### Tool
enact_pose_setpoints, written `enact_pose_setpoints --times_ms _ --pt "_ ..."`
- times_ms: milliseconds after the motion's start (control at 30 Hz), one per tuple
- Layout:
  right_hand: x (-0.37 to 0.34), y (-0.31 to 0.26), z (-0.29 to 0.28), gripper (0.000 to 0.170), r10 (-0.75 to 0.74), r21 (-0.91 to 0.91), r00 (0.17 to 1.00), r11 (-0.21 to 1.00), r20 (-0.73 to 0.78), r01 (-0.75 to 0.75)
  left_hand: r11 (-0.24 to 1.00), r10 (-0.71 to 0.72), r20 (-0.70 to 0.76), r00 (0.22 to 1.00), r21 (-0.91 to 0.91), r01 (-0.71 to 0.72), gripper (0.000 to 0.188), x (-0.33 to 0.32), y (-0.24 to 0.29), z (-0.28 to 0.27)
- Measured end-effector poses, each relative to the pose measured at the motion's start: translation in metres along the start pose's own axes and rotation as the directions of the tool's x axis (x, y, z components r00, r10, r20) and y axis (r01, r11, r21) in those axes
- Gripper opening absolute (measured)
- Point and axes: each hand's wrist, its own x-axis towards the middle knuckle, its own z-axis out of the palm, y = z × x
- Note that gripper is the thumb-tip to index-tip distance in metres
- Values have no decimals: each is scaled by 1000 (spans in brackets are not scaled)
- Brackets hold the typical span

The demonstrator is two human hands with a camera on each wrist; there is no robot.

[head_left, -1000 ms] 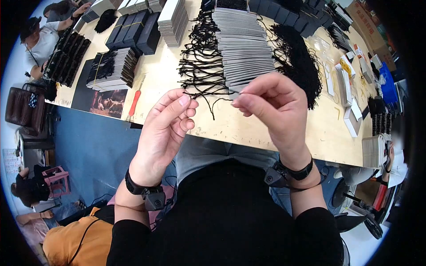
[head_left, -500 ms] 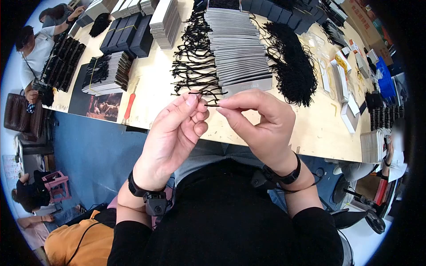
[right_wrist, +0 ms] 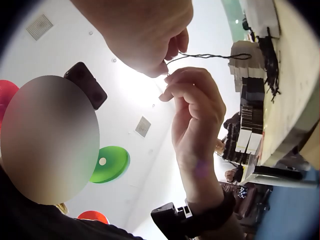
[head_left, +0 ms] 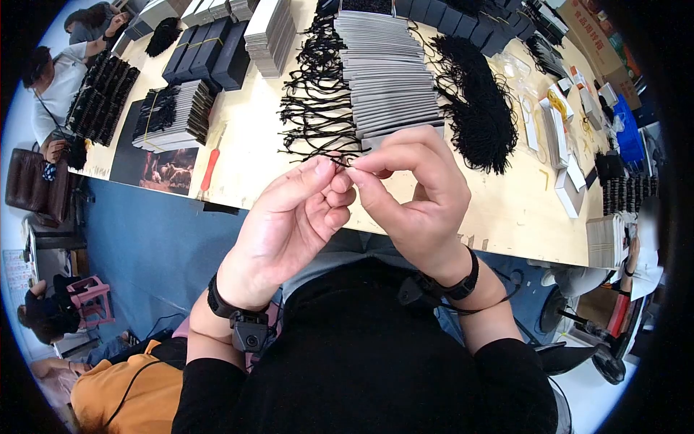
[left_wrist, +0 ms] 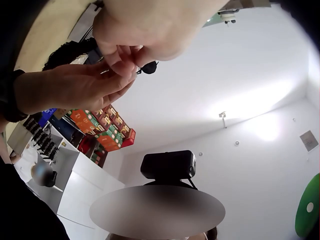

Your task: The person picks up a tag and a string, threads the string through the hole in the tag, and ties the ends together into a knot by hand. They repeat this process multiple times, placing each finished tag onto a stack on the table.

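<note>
Both hands meet above the table's near edge in the head view. The left hand pinches a thin black cord between thumb and fingertips. Thumb and forefinger of the right hand pinch the cord's other part, their tips almost touching the left hand's. A loop of the cord hangs out past the fingers in the right wrist view. Just beyond the hands lies a long row of grey strips with black knotted cords spread along its left side. The exact shape of the cord between the fingertips is hidden.
A black cord heap lies right of the row. To the left are a red-handled tool, a banded stack, black boxes and a white stack. White boxes stand at the right. Other people are at both sides.
The right hand has moved left, and the left hand slightly right, so the fingertips have come together. The cord stretch between them has shortened. The head view has shifted slightly.
</note>
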Motion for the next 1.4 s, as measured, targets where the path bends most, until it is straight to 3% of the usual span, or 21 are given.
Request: enact_pose_setpoints --times_ms 167,267,333,467,533,633,733,800,933,1000,1033,1067,1100,1133,1167,1233,1300,1333,1400 --pt "-3 3 3 11 45 68 999 997 0 -45 1000 -1 18 1000 29 1 13 0 -1 -1" --pt "-6 2 5 9 146 169 989 975 -10 -142 999 12 8 1000 49 -13 14 -1 -1 1" --pt "-6 -2 6 10 305 333 952 895 31 -297 998 26 8 1000 62 -27 14 -2 0 3" --pt "-4 -2 3 12 321 372 943 868 88 -330 982 97 17 995 161 -99 15 -4 -1 3" --pt "-4 5 0 14 148 303 980 936 131 -182 974 115 26 993 193 -118 15 -5 0 1" --pt "-6 7 0 12 135 300 984 940 117 -165 952 131 65 989 270 -144 15 -8 1 2" --pt "-7 6 -2 10 169 302 980 934 101 -193 872 252 1 968 433 -227 15 -10 -5 13" --pt "-6 6 -2 10 164 295 982 938 93 -184 762 378 44 925 552 -338 15 -10 -7 16" --pt "-6 3 -2 9 111 206 989 970 94 -129 649 454 112 884 638 -415 13 -7 -7 7" --pt "-5 0 -3 10 110 156 988 980 111 -127 437 578 148 803 775 -457 8 -6 -7 10" --pt "-5 -2 -4 11 111 105 986 987 128 -125 438 577 148 803 774 -457 8 -7 -7 10" --pt "-3 -2 -6 11 112 103 985 987 128 -126 344 609 162 777 828 -443 7 -7 -7 10" --pt "1 -1 -7 12 36 -29 994 999 99 -34 246 639 180 748 873 -421 6 -7 -6 10" --pt "4 0 -8 13 -44 -163 996 985 80 57 247 639 181 748 872 -422 6 -6 -5 11" --pt "7 -3 -11 13 -45 -164 996 985 82 58 188 635 199 746 897 -400 5 -6 -4 12" --pt "12 -7 -18 14 -76 -265 972 955 224 136 131 630 215 746 918 -375 5 -7 0 14" --pt "14 -6 -20 13 -52 -241 963 963 265 119 -246 531 449 718 893 -377 6 -7 6 16" --pt "15 -5 -20 13 -30 -217 952 971 306 101 -244 532 450 718 893 -379 6 -7 8 18" --pt "16 -2 -19 12 7 -163 948 985 317 48 -389 472 583 662 811 -437 6 -6 13 20"
